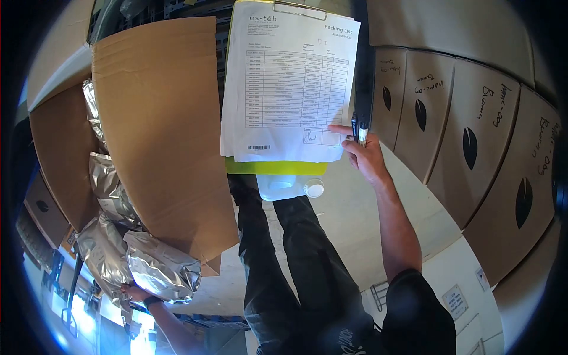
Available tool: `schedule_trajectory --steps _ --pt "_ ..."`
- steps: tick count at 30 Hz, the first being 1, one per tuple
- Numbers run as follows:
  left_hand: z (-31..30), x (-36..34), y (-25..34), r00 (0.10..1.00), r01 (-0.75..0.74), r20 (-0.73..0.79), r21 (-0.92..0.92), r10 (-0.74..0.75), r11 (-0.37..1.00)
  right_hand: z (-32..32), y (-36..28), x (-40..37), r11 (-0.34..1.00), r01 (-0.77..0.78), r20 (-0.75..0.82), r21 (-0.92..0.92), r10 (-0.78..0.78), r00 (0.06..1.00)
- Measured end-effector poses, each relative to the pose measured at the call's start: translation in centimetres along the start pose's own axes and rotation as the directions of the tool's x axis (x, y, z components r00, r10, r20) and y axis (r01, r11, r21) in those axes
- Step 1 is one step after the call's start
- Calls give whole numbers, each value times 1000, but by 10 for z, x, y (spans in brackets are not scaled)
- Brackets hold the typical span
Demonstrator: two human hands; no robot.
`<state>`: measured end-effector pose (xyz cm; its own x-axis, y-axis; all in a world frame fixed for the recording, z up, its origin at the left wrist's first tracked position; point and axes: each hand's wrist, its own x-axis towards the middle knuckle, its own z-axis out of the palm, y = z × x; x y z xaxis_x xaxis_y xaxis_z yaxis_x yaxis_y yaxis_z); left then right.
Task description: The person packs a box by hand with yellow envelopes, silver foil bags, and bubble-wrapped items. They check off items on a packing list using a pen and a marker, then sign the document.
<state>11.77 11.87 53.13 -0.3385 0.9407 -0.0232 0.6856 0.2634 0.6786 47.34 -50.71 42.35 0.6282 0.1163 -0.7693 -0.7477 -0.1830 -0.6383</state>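
My right hand (368,155) holds a marker pen (362,131), its index finger stretched onto the lower right of a printed packing list (290,77). The sheets lie on a yellow-green clipboard (278,167) with a clip at the top. At the lower left, my left hand (137,293) is closed on a silver foil pouch (163,269), its fingers partly hidden. Another silver pouch (103,248) sits beside it. More pouches (109,183) show in an open cardboard box (163,130), partly behind its raised flap.
Cardboard boxes (473,133) with handwriting and leaf marks stand in a row at the right. A translucent jug (281,184) with a white cap is below the clipboard. My legs are at the lower middle. A dark rack is behind the box.
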Motion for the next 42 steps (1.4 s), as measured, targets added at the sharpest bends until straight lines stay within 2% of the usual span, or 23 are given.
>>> schedule_trajectory --steps 9,19,21,42 --pt "-2 -2 -2 1000 -21 -3 -5 21 1000 15 29 -19 982 65 -98 175 -48 994" --pt "1 -2 1 999 -31 10 -15 31 999 21 37 -25 978 82 -156 190 -53 986" --pt "1 -1 2 999 -38 20 -13 39 999 21 41 -22 975 149 -158 163 -123 980" --pt "4 -6 10 995 -87 43 8 87 996 23 41 -24 973 69 -153 221 -35 988"
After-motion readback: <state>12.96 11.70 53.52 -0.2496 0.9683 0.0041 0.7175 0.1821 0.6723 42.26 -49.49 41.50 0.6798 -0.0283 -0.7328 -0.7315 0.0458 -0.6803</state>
